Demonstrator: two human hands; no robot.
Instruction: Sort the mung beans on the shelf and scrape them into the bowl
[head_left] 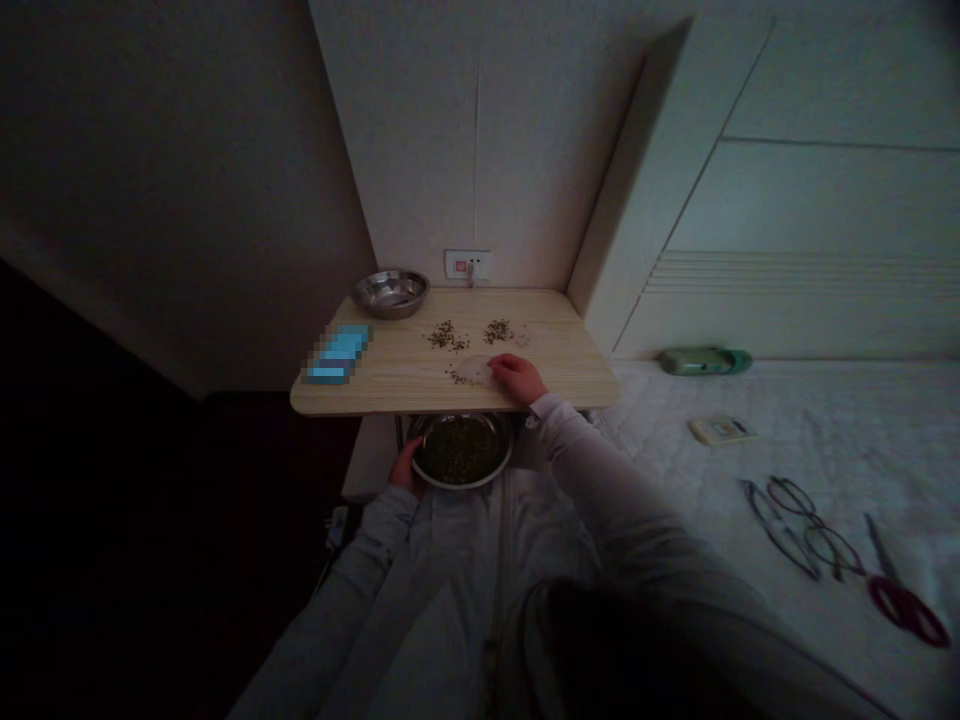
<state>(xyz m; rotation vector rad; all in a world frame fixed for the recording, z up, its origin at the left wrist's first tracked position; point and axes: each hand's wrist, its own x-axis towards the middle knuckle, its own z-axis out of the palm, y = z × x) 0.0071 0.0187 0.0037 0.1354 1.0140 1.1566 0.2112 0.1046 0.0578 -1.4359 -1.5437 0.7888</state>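
My left hand (406, 467) grips the left side of a round metal bowl (459, 485). The bowl sits just below the near edge of a small wooden table (390, 372), by my lap, and dark greenish grains cover its inside. Over the tabletop, the fingers of my right hand (521, 380) are pinched on the right end of a thin, whitish, translucent flat piece (471, 368). A few grains lie around that piece. Farther back are two loose heaps of small dark grains, a left heap (444, 335) and a right heap (496, 330), with pale bits beside the right one.
Another metal bowl (391, 295) stands at the table's back left, with a blurred-out blue object (339, 354) in front. A wall socket (468, 265) is behind. On the bed lie a green bottle (705, 361), a remote-like device (722, 430), eyeglasses (814, 525) and red-handled scissors (906, 608).
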